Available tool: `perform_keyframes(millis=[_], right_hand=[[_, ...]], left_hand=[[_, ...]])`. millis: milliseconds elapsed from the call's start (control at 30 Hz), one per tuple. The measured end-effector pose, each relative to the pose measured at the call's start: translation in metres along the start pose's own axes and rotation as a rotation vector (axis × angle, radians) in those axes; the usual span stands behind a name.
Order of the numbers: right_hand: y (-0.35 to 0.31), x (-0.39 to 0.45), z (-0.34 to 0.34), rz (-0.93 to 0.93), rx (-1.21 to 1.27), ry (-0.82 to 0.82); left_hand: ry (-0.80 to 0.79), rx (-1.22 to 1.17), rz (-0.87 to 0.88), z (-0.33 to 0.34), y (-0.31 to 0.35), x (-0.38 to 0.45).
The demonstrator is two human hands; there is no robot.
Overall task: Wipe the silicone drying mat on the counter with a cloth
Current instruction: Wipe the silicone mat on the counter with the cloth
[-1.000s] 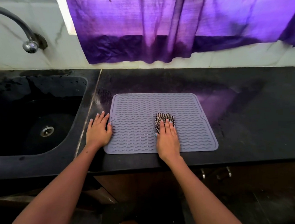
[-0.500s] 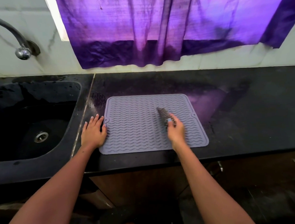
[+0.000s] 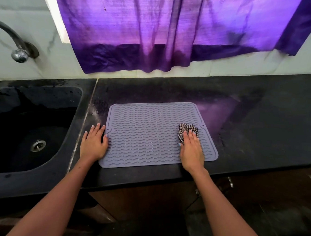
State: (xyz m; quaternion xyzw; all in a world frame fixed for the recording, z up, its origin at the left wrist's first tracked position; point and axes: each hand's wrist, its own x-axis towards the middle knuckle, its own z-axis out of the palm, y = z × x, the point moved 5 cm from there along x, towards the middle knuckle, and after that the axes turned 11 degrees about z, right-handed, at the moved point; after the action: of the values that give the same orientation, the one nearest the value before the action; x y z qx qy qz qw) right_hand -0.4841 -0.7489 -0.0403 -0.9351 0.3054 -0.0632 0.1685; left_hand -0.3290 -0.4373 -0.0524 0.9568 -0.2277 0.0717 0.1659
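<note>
We see the mat (image 3: 148, 134), grey w/ wavy ridges, lying flat on the black counter (image 3: 258, 131), near its front edge and just right of the sink (image 3: 36, 133). Our left hand (image 3: 93, 144) lies flat, palm down, fingers spread and slack, gripping nothing; it sits mostly on the counter w/ the thumb side overlapping the mat's left edge, approx. at the mid-height of that edge. Our right hand (image 3: 191, 148) is palm down on the mat's right part, towards the front, fingers straight and close together, pressing on the cloth (image 3: 186, 131). The cloth is a checked, dark-and-light wad, bunched up; part of it pokes out past the fingertips and on the thumb side, the rest is hidden under the hand. We can't tell if the fingers pinch any fold or only press it flat. The cloth sits close to the mat's right rim, near the small notch there. Both forearms reach in from the bottom of the view. Behind the counter hangs a purple curtain (image 3: 165, 28) over a pale wall; a tap (image 3: 18, 50) curves above the sink at far left. A drain (image 3: 38, 145) shows in the sink bottom.
</note>
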Motion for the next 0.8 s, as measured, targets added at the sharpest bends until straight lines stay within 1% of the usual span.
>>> perform_keyframes(millis=[133, 200, 267, 333, 367, 400, 433, 467, 500, 533, 567, 633, 700, 800], right_hand=[[-0.001, 0.001, -0.006, -0.034, -0.03, -0.052], [0.0, 0.004, -0.015, -0.037, 0.023, -0.1], [0.006, 0.017, -0.025, 0.048, 0.264, -0.158], [0.017, 0.027, -0.04, 0.268, 0.668, -0.177], [0.022, 0.029, -0.047, 0.385, 0.866, -0.145], [0.029, 0.031, -0.053, 0.478, 0.966, -0.067], [0.035, 0.029, -0.06, 0.523, 0.926, 0.022], [0.037, 0.024, -0.066, 0.528, 0.804, 0.099], [0.038, 0.018, -0.071, 0.497, 0.679, 0.16], [0.038, 0.012, -0.07, 0.449, 0.583, 0.187], [0.039, 0.006, -0.063, 0.391, 0.509, 0.177], [0.04, -0.003, -0.038, 0.252, 0.294, 0.084], [0.043, -0.008, -0.022, 0.177, 0.107, 0.03], [0.046, -0.005, -0.02, 0.17, 0.079, 0.003]], left_hand=[[-0.005, -0.004, -0.006, -0.001, 0.001, 0.0], [-0.018, 0.0, -0.007, -0.001, 0.001, 0.0], [-0.028, 0.0, -0.007, -0.001, 0.0, -0.001], [-0.038, 0.003, -0.003, -0.002, 0.001, -0.002], [-0.043, 0.001, -0.003, -0.002, 0.001, -0.002], [-0.046, 0.0, -0.002, -0.003, 0.001, -0.002], [-0.045, -0.001, 0.002, -0.002, 0.001, -0.002], [-0.04, -0.002, 0.005, -0.002, 0.001, -0.002], [-0.037, -0.002, 0.005, -0.003, 0.002, -0.002], [-0.04, -0.003, 0.002, -0.002, 0.001, -0.002], [-0.039, -0.003, 0.001, -0.002, 0.001, -0.001], [-0.028, -0.007, 0.0, -0.001, 0.0, 0.0], [-0.021, -0.002, 0.007, 0.0, 0.0, 0.0], [-0.009, -0.004, 0.012, 0.001, -0.001, 0.001]])
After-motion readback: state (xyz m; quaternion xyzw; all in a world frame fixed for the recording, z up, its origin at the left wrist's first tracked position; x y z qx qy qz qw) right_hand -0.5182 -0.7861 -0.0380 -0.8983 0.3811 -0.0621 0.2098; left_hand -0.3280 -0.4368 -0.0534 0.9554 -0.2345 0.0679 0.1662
